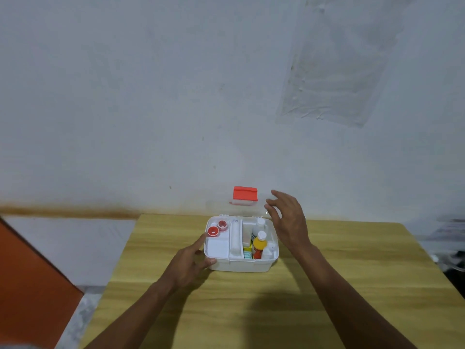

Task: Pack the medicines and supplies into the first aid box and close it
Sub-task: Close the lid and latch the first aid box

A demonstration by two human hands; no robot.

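Fingers (pixel 276 212) of right hand (pixel 289 222) spread, empty, just right of raised clear lid (pixel 245 196) with red latch; left hand (pixel 191 258) loosely open, steadying first aid box (pixel 241 265) on counter (pixel 226 311); right hand nearer lid.
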